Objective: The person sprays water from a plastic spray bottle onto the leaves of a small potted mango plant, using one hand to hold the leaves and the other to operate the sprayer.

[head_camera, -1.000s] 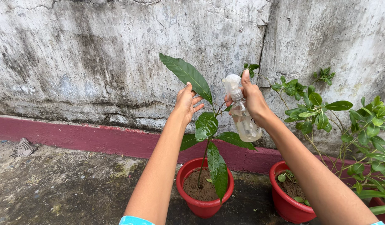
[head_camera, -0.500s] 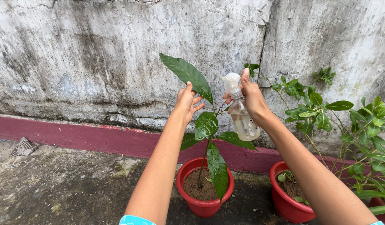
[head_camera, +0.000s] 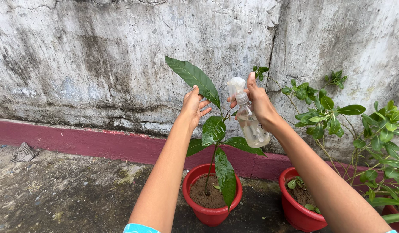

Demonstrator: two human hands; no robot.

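Right hand (head_camera: pixel 260 105) fingers gripping spray bottle (head_camera: pixel 249 118), left hand (head_camera: pixel 193 105) fingers open behind big leaf (head_camera: pixel 193 77)

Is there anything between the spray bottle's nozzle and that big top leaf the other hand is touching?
Nothing visible. The spray bottle in the right hand points its nozzle left at the large leaf, with only open air between. The left hand supports the leaf from behind, outside that gap.

Stained grey wall (head_camera: pixel 100 64), maroon skirting (head_camera: pixel 78 144), damp concrete floor (head_camera: pixel 70 194).
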